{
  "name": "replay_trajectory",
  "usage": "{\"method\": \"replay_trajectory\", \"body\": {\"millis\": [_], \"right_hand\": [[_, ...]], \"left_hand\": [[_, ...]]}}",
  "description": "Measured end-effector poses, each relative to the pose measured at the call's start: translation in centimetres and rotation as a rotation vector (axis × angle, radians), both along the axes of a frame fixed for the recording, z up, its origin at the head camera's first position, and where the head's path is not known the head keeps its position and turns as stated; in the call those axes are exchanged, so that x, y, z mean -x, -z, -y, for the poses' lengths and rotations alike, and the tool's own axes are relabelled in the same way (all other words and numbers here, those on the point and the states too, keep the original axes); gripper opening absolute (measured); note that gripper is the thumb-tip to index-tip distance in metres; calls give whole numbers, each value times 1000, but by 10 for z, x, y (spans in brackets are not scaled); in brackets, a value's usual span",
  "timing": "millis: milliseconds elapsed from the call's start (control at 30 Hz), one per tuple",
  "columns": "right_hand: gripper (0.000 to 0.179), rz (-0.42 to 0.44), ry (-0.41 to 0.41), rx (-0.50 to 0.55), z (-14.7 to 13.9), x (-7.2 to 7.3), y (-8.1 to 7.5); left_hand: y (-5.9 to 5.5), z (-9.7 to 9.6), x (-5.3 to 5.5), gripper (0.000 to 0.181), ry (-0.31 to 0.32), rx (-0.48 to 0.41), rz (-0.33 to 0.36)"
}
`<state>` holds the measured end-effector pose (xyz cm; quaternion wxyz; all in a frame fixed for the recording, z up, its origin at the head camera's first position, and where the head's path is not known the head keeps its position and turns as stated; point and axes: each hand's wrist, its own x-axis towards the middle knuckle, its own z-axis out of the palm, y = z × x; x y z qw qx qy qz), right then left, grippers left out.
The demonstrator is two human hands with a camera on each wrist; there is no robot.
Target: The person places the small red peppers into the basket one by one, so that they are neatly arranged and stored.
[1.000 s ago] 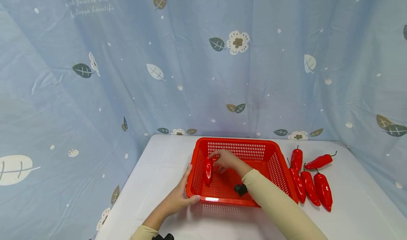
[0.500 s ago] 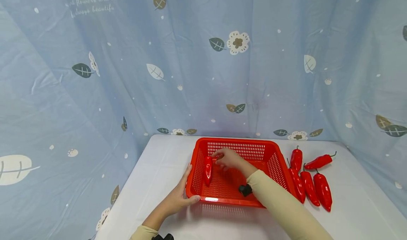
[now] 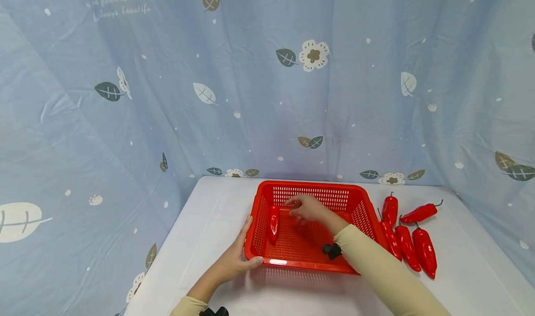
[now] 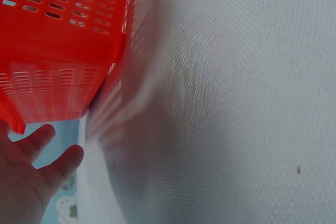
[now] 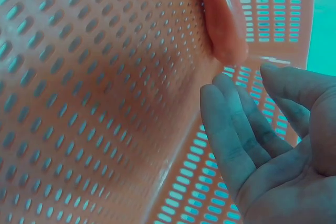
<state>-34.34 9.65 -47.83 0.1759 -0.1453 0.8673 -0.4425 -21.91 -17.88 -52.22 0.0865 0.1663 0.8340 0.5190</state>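
Hanging on the left and along the back, I see a blue curtain [image 3: 251, 121] with printed leaves and flowers, behind the white table [image 3: 209, 209]. At the bottom comes a beige sleeve [image 3: 189, 306], and then the left hand [image 3: 233, 259]. It is at the near left corner of the red basket [image 3: 313, 184]. Its fingers are almost straight along the outside of the left wall, and its thumb lies on the front wall; they are not curled around anything.

Inside the basket, beside the left wall, one red pepper [image 3: 273, 225] lies lengthwise, pointing toward me. Just to its right, the right hand [image 3: 308, 209] is above the basket floor. Its fingers are loosely bent, with the thumb apart, and they have hold of nothing. From my right wrist view I find a small gap between the fingertips and the pepper. A black device [image 3: 332, 251] is at this wrist.

Farther right, outside the basket, five loose peppers [image 3: 424, 253] lie on the table in a group, with their stems toward the curtain.
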Motion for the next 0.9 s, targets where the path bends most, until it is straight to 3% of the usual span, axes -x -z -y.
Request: {"method": "replay_trajectory", "body": {"millis": [700, 900], "right_hand": [[31, -49, 24, -24, -32, -7, -12], [35, -56, 37, 51, -52, -6, -25]], "left_hand": [[0, 1, -1, 111, -1, 7, -3], [-1, 2, -2, 110, 9, 4, -11]]}}
